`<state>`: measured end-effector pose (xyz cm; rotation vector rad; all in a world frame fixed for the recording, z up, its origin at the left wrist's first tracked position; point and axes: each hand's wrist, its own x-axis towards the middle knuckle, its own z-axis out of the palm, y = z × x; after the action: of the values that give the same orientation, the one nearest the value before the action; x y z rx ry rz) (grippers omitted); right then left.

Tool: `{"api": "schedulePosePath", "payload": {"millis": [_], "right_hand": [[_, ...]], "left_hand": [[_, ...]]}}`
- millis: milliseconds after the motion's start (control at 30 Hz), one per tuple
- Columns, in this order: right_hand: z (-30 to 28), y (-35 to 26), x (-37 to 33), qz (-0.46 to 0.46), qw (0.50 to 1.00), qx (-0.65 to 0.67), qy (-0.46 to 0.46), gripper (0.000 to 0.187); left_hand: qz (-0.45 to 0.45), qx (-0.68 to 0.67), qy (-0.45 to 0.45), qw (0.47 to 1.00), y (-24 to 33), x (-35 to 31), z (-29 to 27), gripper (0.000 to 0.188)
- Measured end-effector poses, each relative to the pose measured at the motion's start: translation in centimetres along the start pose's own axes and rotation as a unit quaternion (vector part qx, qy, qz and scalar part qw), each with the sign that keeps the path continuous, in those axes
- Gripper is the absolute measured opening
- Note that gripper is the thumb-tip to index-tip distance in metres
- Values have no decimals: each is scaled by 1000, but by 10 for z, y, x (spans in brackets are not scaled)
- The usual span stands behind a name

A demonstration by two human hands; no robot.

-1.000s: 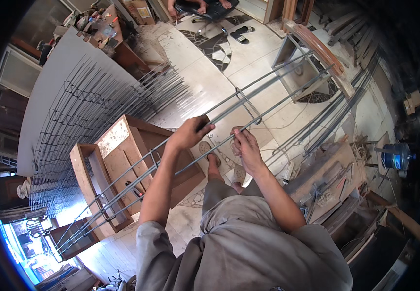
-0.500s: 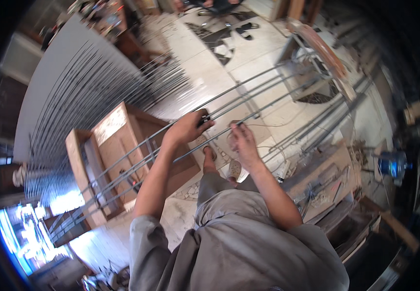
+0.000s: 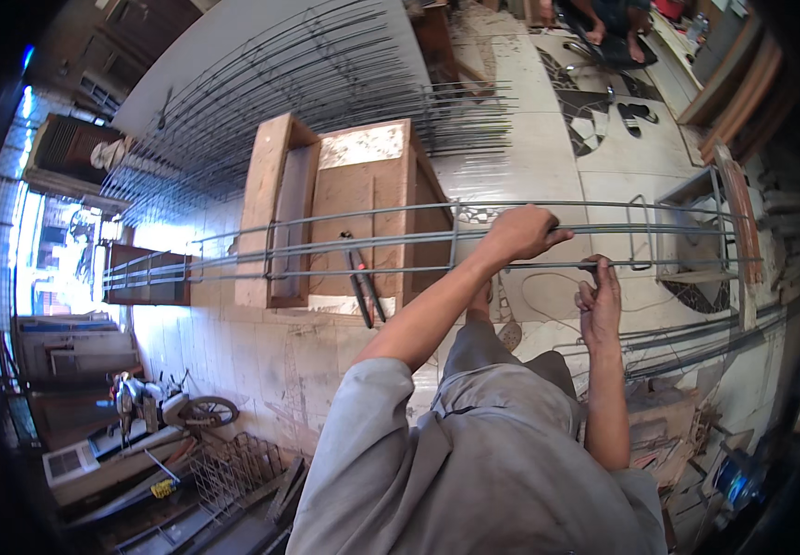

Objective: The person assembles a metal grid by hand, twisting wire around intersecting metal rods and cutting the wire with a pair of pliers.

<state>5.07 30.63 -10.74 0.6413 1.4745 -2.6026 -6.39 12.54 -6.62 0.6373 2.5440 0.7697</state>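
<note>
Several long thin steel rods (image 3: 363, 240) run left to right in front of me, with bent rectangular wire ties around them, one tie (image 3: 455, 236) left of my hands and another tie (image 3: 640, 233) to the right. My left hand (image 3: 522, 231) is closed over the far and middle rods; whatever its curled fingers hold is hidden. My right hand (image 3: 601, 298) pinches the nearest rod between thumb and forefinger, its other fingers curled. Pliers with red and black handles (image 3: 361, 282) lie by the rods on a wooden cabinet (image 3: 407, 185), away from both hands.
A wooden stand (image 3: 742, 240) supports the rods' right end. Many more rods (image 3: 326, 92) lie across a grey sheet behind the cabinet. A seated person (image 3: 617, 28) is at the far right. Lower left stands a motorbike (image 3: 173, 407); a blue bottle (image 3: 738, 479) is lower right.
My view has turned, so the rods now lie nearly level and the cabinet appears nearer the middle. Both hands stay at the rods, my right still pinching at the nearest one.
</note>
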Motion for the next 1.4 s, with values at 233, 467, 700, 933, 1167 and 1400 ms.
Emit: {"api": "schedulePosePath", "payload": {"millis": [233, 467, 700, 933, 1167, 1400], "right_hand": [[6, -8, -10, -13, 1000, 3, -21, 29], [3, -2, -14, -8, 1000, 1, -23, 27], [-7, 3, -8, 17, 1000, -2, -1, 27], [-5, 4, -7, 26, 1000, 4, -10, 30], [-4, 1, -3, 29, 1000, -3, -2, 32], [-9, 4, -15, 42, 996, -70, -26, 30]], "left_hand": [[12, -12, 28, 999, 4, 4, -18, 53], [30, -4, 47, 998, -6, 13, -16, 52], [47, 64, 37, 996, -12, 14, 6, 52], [54, 58, 83, 993, -12, -6, 8, 45], [74, -101, 441, 889, 3, -155, 8, 45], [-396, -122, 500, 761, -133, -281, 89, 40]]}}
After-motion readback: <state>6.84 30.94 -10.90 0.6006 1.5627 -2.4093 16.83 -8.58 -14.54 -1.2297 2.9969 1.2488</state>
